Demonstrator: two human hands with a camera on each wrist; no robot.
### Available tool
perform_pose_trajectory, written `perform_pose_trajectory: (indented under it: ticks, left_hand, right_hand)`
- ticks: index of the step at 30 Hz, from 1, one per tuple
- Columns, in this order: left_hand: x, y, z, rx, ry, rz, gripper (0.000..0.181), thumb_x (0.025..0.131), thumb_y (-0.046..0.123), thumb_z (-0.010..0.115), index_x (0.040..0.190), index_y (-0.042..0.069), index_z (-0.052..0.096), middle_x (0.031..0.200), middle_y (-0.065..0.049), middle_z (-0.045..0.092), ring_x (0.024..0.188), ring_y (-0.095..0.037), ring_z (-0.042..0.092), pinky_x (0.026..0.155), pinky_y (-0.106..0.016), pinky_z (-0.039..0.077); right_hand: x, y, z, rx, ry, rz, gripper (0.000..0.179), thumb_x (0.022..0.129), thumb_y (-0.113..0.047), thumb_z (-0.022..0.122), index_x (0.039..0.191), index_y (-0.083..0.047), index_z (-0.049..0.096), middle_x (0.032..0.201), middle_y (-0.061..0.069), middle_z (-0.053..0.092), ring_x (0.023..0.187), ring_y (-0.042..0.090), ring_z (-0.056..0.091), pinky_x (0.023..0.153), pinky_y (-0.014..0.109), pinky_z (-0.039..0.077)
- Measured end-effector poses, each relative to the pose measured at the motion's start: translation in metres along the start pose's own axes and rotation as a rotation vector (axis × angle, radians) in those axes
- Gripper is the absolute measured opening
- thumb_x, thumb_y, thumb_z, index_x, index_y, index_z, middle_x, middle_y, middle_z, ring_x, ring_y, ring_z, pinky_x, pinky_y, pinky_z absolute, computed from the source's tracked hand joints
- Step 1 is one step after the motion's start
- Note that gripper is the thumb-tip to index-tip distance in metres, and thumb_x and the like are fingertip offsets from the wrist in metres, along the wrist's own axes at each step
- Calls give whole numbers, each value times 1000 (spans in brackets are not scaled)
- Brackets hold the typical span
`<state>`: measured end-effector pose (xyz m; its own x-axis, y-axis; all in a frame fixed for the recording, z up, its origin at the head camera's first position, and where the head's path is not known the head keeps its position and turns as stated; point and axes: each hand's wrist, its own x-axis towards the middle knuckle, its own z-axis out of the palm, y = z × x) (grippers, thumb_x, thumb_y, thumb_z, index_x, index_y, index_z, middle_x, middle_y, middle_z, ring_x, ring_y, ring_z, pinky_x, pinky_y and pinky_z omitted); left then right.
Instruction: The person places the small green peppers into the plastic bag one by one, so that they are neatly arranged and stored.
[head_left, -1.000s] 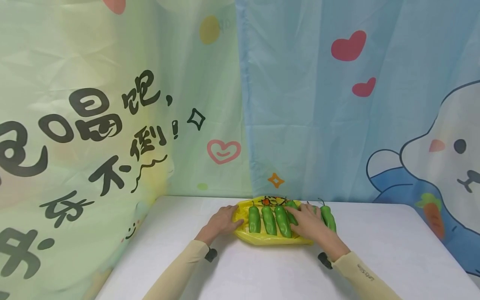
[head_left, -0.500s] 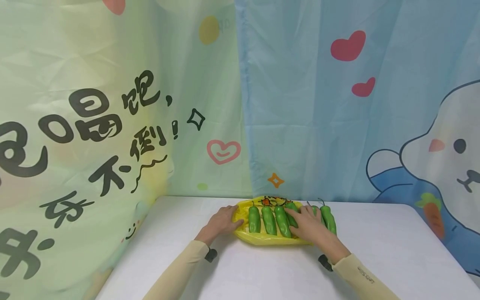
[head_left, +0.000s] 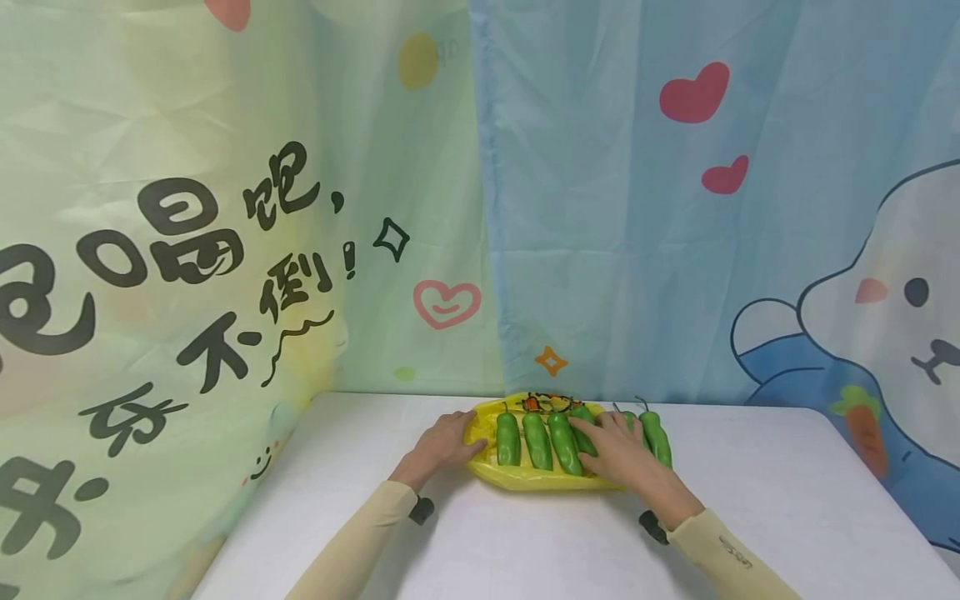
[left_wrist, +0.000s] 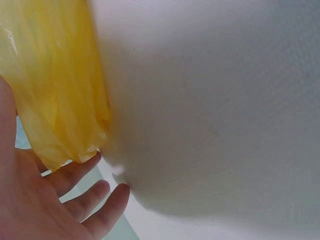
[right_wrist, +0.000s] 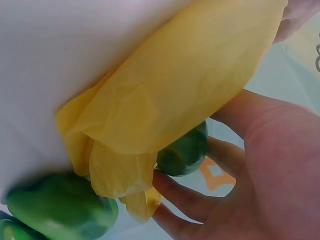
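A yellow plastic bag [head_left: 540, 480] lies spread on the table, with several green chili peppers [head_left: 537, 442] side by side on it. My left hand [head_left: 444, 442] holds the bag's left end between thumb and index finger; the other fingers are spread apart in the left wrist view. At the bag's right end, my right hand [head_left: 618, 446] grips the rightmost green chili pepper [right_wrist: 185, 152] there, thumb on one side and fingers on the other. The bag's fold hides part of that pepper in the right wrist view.
Two more green peppers [head_left: 657, 437] lie on the white table [head_left: 540, 550] just right of my right hand, one partly hidden behind it. A printed curtain [head_left: 585, 208] hangs along the table's back edge.
Almost nothing differs; my right forearm has shifted very slightly, while both hands, the bag and the peppers keep their places.
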<state>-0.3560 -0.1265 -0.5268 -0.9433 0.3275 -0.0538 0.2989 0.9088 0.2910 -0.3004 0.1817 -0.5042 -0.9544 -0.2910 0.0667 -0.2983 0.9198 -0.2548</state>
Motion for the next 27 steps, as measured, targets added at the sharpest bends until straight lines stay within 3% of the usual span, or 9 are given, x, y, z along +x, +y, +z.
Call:
perform_pose_trajectory:
  ticks: [13,27]
  left_hand:
    - [0,0,0,-6,5,-3,66,97,47,57,148,6,47,149,-18,51,139,-35,47,113,-50,43]
    - [2,-1,2,10,2,0,67,97,48,57,148,7,47,148,-17,52,139,-34,47,113,-50,43]
  right_hand:
    - [-8,-3,-9,40,17,-20,59,95,-30,68,149,-15,49,151,31,40,141,59,29,108,82,19]
    - [-19,6,-8,37,90,-24,66,95,-38,68,152,-16,44,159,35,24,145,59,19,109,82,20]
